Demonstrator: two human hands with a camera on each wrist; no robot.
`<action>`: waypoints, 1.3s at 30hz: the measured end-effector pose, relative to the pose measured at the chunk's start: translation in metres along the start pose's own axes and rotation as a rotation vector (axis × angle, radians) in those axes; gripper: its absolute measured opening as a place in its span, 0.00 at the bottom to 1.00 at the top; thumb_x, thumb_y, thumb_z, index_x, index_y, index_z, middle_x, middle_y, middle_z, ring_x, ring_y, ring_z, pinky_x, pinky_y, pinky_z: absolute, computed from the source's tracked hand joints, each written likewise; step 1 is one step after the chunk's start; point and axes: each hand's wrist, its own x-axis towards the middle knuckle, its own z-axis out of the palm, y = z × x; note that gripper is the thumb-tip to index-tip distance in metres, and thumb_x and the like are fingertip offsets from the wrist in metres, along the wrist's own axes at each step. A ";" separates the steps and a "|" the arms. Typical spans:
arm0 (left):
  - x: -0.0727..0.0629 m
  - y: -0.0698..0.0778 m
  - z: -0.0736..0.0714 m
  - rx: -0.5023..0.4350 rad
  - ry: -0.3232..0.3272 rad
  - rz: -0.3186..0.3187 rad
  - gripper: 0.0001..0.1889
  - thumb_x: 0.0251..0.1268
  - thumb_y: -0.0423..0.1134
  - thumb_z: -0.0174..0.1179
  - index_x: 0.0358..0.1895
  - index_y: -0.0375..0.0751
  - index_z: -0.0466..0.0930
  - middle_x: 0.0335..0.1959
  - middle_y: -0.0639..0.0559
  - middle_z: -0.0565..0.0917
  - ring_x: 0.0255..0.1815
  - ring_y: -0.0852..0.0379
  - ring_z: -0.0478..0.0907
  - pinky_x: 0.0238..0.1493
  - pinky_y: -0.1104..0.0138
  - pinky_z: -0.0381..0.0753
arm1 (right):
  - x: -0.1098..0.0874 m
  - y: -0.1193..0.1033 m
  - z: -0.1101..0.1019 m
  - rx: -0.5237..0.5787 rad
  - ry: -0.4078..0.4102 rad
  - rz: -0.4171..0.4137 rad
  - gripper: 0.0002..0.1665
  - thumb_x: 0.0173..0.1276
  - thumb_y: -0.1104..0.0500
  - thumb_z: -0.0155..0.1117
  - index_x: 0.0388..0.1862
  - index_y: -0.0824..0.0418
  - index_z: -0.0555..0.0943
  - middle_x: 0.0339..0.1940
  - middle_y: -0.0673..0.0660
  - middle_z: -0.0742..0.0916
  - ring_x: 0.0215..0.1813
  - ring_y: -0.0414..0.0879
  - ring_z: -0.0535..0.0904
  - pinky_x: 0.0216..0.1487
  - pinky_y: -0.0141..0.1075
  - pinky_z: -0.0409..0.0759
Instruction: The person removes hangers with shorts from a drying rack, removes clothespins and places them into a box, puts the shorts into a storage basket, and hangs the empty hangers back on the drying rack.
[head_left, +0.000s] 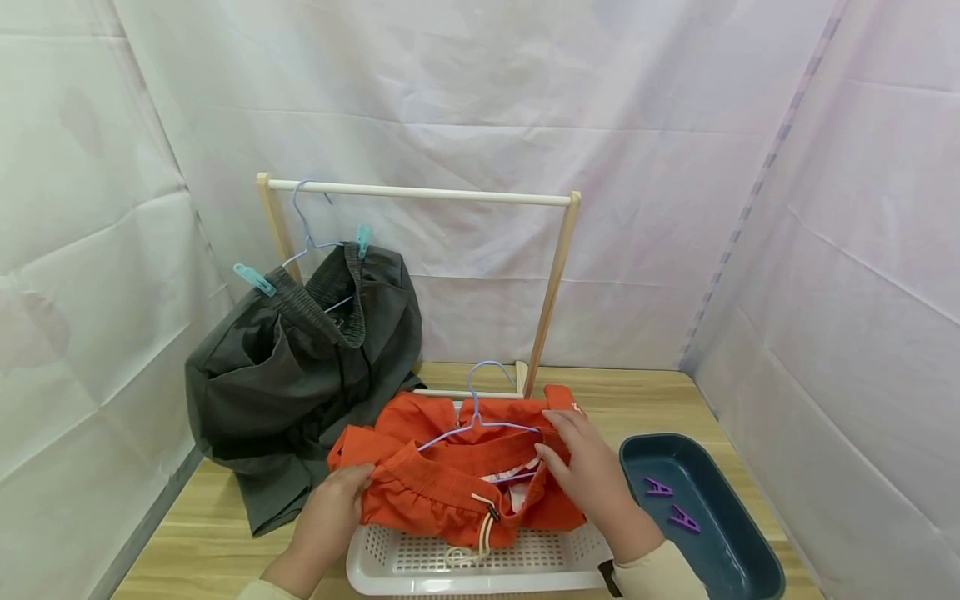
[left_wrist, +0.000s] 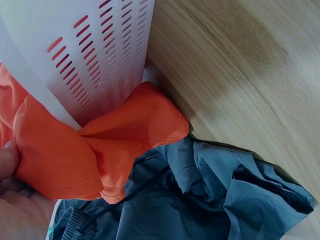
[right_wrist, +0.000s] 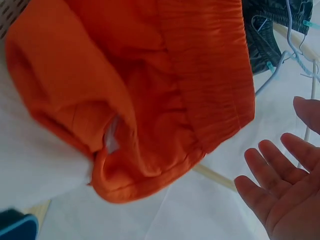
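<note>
Orange shorts with an elastic waistband and a pale drawstring lie over a white perforated basket. A lilac wire hanger sits inside their waistband, its hook pointing up. My left hand pinches the left side of the shorts between thumb and fingers; the left wrist view shows the fabric beside the thumb. At the waistband's right end is my right hand. In the right wrist view its fingers are spread apart, beside the orange waistband.
Dark grey shorts hang on the left of a wooden rack, held to their hanger by teal clothespins. A dark blue tray at right holds purple clothespins. White cloth walls surround the wooden table.
</note>
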 end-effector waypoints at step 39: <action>-0.005 0.004 -0.004 0.004 -0.052 -0.021 0.14 0.61 0.26 0.62 0.50 0.32 0.82 0.47 0.39 0.84 0.49 0.41 0.81 0.48 0.52 0.81 | 0.030 -0.020 0.011 -0.137 -0.181 -0.187 0.14 0.65 0.56 0.67 0.48 0.59 0.84 0.44 0.54 0.85 0.48 0.48 0.80 0.50 0.44 0.82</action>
